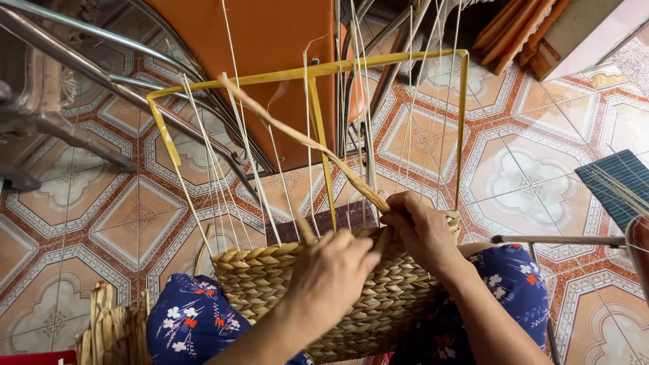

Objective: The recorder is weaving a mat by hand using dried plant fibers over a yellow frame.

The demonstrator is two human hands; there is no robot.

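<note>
Nearest item: your left hand [331, 274], fingers curled and pressed on the top edge of the woven basket [338, 297], pinning the last braided row; whether it pinched a strand underneath could not be told.
Item: your right hand [422, 230], fingers closed narrow around the flat straw strand [297, 135] where it met the rim at the far right of the weave; the strand ran up and left from that grip, its loose end lying across the yellow wire frame [318, 101].
Item: basket, half woven, held upright between your knees in blue flowered cloth [193, 318], its rim reaching only the lower part of the frame.
Item: thin pale upright stakes [247, 149], rising from the rim and leaning unevenly.
Item: bundle of spare straw [111, 324], low at your left on the patterned tile floor [101, 216].
Judgement on method: you did best to keep the left hand bearing down on the finished row while the right drew the strand snug; you needed to pass it flat, untwisted, behind the correct stake; slack at the rim would likely have left a gap.
</note>
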